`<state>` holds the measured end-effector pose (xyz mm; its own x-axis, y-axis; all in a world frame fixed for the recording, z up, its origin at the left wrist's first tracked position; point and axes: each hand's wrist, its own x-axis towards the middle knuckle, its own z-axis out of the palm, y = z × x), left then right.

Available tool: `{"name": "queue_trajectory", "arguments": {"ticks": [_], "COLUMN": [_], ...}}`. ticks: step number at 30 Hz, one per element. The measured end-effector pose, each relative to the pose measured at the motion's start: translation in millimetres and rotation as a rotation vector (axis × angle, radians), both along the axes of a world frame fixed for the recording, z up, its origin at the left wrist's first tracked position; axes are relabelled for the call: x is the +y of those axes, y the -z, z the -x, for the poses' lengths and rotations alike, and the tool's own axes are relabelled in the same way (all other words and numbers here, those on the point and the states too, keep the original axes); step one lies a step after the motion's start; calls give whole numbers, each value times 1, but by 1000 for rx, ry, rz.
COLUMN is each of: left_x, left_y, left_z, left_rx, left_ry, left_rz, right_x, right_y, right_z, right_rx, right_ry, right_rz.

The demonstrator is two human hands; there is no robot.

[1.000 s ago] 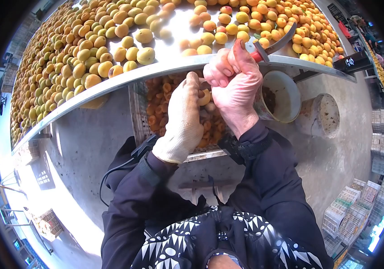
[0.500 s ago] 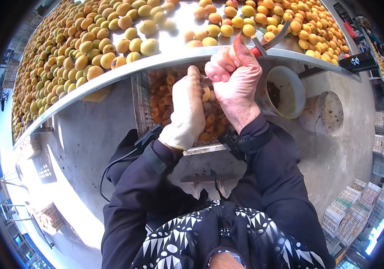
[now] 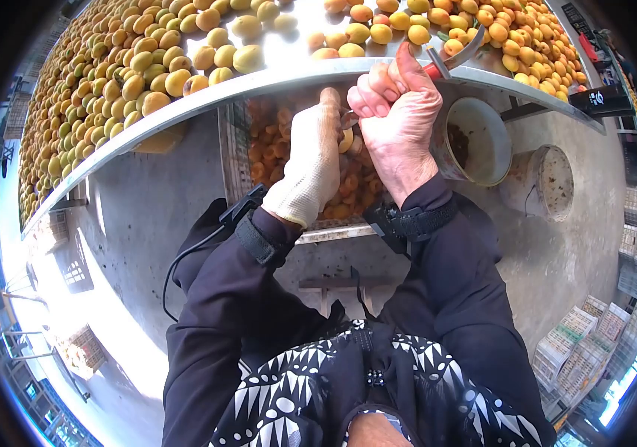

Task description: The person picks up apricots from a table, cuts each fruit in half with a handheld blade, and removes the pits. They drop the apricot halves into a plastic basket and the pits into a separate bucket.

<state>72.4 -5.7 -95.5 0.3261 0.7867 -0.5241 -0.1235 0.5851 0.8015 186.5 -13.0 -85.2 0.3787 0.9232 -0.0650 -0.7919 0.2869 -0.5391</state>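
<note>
Over a crate (image 3: 235,160) of halved orange fruit (image 3: 270,141), my left hand (image 3: 311,160) wears a white knitted glove with a stained thumb; its fingers are curled round a fruit piece (image 3: 346,140) that shows at its right side. My bare right hand (image 3: 399,115) is closed on a red-handled tool (image 3: 432,71), whose curved metal blade (image 3: 466,54) points up and right above the fist. A bit of metal shows between the two hands, close to the fruit piece. Both hands are just below the table edge.
A metal-edged table (image 3: 259,80) carries many whole yellow-orange fruits (image 3: 139,82). Right of the crate stand an open bucket (image 3: 498,141) with dark residue and a second bucket (image 3: 553,182). Stacked crates (image 3: 575,339) are at the lower right, another crate (image 3: 81,350) at the left.
Both hands have moved slightly up, nearer the table edge, with the tool still in my right hand. The view has shifted slightly.
</note>
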Motion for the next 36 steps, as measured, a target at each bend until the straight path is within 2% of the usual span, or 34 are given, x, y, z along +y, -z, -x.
{"name": "queue_trajectory", "arguments": {"ticks": [7,10,19,21,25,27,29,31,33,35,36], "left_x": [2,5,11,12,14,19,18,17,14,11,12], "left_y": [-6,3,16,13,9,14,12,12,17,31,34], "left_z": [-2,-1,1,3,0,3,3,-2,-2,-6,-7], "left_rx": [55,2,53,86,82,94,134,121,114,32,28], "left_ry": [13,36,142,217,202,333,351,301,291,190,190], "left_rz": [42,35,-159,-160,-88,-223,-225,-257,-257,-488,-489], "right_x": [-1,-1,1,1,0,-2,-8,-12,-15,-18,-17], "right_y": [3,3,5,6,3,-2,-3,-7,-7,-10,-8], "right_z": [-1,-2,-3,-4,-4,-1,1,12,16,24,27], "right_rx": [40,66,9,28,19,-58,-27,-367,-376,-512,-516], "right_ry": [5,11,64,46,63,63,34,129,150,159,177], "right_rz": [13,33,99,80,68,55,-28,-63,-72,-67,-62]}}
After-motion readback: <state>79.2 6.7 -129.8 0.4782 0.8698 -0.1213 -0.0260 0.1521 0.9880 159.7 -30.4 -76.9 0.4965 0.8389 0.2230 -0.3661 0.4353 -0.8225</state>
